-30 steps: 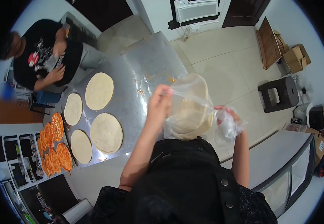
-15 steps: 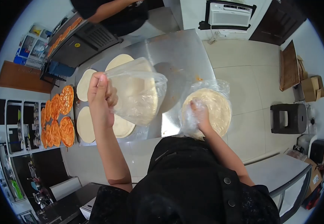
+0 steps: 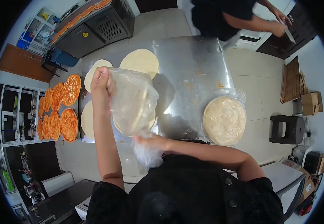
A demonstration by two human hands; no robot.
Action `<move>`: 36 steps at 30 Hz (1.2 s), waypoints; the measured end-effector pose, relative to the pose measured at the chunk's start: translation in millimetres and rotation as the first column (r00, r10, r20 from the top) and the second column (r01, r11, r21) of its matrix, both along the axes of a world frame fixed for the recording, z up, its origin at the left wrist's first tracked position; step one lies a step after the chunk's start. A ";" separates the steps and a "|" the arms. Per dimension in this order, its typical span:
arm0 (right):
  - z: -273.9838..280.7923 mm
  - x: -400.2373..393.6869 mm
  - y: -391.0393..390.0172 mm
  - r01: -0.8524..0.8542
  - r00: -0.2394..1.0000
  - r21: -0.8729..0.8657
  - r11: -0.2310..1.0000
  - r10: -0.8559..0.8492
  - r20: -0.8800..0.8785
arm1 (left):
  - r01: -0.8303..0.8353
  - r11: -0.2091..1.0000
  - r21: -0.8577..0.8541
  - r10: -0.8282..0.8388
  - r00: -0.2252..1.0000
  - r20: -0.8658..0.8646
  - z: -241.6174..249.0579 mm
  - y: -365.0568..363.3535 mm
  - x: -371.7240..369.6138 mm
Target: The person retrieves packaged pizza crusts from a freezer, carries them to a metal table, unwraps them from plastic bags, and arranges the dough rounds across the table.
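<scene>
My left hand (image 3: 103, 80) pinches the upper corner of a clear plastic bag (image 3: 134, 97), which hangs over a pale dough round (image 3: 150, 121) on the metal table. Low in front of my apron, my right hand (image 3: 152, 142) is closed on crumpled clear plastic (image 3: 145, 155) by the bag's lower end. To the right lies a stack of dough rounds (image 3: 224, 120) wrapped in clear plastic. Other flat dough rounds lie near my left hand, one behind the bag (image 3: 139, 62) and one beyond my wrist (image 3: 98, 71). My left forearm partly covers another (image 3: 87, 119).
Several sauced rounds (image 3: 71, 89) lie at the table's left end. Across the metal table (image 3: 191, 63), a person in black (image 3: 225, 18) holds a flat object (image 3: 289, 33). A dark stool (image 3: 287, 128) stands on the floor at right, with a steel counter (image 3: 94, 33) at back left.
My right hand has left the wrapped dough stack and swung left to the bag, with plastic in it. The bag now hangs lower. The other person has moved from back left to back right.
</scene>
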State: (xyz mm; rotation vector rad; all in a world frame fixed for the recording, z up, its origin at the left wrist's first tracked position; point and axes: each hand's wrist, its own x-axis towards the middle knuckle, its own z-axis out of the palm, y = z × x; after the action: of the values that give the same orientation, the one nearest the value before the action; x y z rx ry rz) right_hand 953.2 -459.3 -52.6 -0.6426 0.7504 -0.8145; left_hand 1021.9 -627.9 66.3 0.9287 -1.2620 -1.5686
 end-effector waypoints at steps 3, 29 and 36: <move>19.0 14.7 -4.9 -0.279 0.959 -0.107 0.954 0.283 0.026 | 0.041 0.999 0.026 -0.040 0.999 -0.028 -11.3 -4.6 5.7; 114.6 -52.9 13.9 -0.215 0.844 -0.526 0.823 -0.114 -0.524 | 0.433 0.858 0.275 -0.330 0.877 -0.350 -49.7 53.7 -20.0; 72.6 -84.4 3.6 -0.045 0.124 -0.582 0.812 -0.573 -0.810 | 0.689 0.705 0.167 -0.662 0.724 -0.193 -35.8 79.3 -29.6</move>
State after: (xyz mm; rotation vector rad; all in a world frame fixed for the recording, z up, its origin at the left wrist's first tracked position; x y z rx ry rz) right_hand 868.9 -455.7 20.0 -1.6297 2.0128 -0.8757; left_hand 992.4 -548.6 30.5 0.4905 -1.4465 -2.3559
